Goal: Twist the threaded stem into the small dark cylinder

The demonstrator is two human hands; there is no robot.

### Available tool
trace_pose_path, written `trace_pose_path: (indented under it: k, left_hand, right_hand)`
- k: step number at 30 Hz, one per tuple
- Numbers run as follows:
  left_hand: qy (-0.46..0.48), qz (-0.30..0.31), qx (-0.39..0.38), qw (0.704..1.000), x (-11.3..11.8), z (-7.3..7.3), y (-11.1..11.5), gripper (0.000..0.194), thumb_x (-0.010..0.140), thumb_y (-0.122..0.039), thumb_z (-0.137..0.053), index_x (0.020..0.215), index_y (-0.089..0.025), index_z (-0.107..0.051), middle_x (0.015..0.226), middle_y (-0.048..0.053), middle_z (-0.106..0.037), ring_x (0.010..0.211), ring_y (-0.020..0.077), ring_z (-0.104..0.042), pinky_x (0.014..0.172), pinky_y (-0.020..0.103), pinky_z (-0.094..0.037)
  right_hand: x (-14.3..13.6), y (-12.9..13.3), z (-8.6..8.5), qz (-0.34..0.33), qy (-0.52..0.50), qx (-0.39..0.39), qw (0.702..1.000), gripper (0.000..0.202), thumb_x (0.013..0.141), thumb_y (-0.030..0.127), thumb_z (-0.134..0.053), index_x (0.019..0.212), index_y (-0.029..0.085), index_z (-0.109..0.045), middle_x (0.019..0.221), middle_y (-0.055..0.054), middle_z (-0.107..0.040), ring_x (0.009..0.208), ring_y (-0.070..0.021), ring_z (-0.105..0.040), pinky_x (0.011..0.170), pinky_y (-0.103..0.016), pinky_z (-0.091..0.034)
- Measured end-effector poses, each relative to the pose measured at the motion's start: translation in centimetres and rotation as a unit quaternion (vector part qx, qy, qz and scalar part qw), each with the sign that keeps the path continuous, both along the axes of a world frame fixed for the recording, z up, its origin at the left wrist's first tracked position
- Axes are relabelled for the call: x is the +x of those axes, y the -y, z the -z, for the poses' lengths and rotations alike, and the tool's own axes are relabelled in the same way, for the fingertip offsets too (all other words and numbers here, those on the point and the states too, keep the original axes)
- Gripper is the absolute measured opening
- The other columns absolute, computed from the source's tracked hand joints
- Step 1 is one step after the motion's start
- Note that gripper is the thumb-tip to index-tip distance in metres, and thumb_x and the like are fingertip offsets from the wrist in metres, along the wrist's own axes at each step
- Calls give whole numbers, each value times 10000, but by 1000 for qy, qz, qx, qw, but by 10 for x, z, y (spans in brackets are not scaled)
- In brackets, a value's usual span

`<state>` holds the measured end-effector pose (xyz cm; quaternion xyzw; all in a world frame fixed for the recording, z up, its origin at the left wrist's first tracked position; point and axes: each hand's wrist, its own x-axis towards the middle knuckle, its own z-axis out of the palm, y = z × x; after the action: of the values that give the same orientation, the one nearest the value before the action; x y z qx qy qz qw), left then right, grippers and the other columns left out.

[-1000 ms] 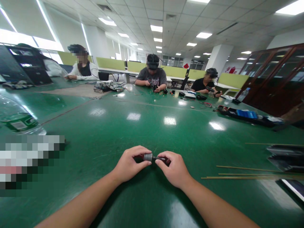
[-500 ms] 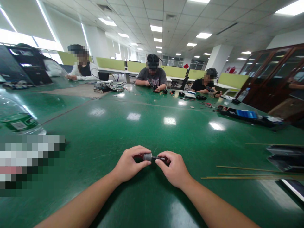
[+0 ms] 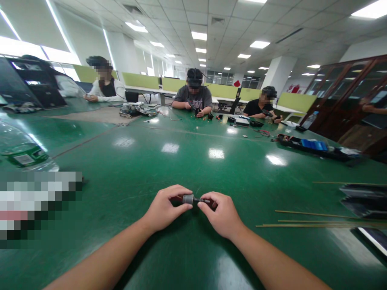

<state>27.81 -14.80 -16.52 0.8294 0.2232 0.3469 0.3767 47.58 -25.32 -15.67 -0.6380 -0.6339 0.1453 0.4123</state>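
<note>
A small metal part (image 3: 188,199), with a grey cylinder at its left and a thin dark shaft at its right, lies level between my two hands above the green table (image 3: 193,169). My left hand (image 3: 165,208) pinches the cylinder between thumb and fingers. The shaft end is gripped by the thumb and fingers of my right hand (image 3: 221,212). Fingers hide part of the shaft's far end.
At left stand a plastic bottle (image 3: 27,155) and a blurred-out flat object (image 3: 36,193). Thin rods (image 3: 314,217) and dark pieces (image 3: 365,199) lie at right. Across the table, a long black tray (image 3: 317,150) holds items, and several people sit working.
</note>
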Motion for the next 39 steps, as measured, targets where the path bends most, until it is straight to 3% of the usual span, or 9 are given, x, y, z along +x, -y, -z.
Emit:
trace_pose_path:
  k: [39]
  left_hand:
    - [-3, -10, -1, 1000, -1, -2, 0, 281, 811, -250, -747, 1090, -235, -712, 1055, 56, -694, 949, 202, -666, 860, 333, -555]
  right_hand:
    - [1, -1, 2, 13, 4, 2, 1000, 88, 862, 280, -675, 910, 231, -731, 811, -5, -710, 715, -165, -613, 660, -273, -435]
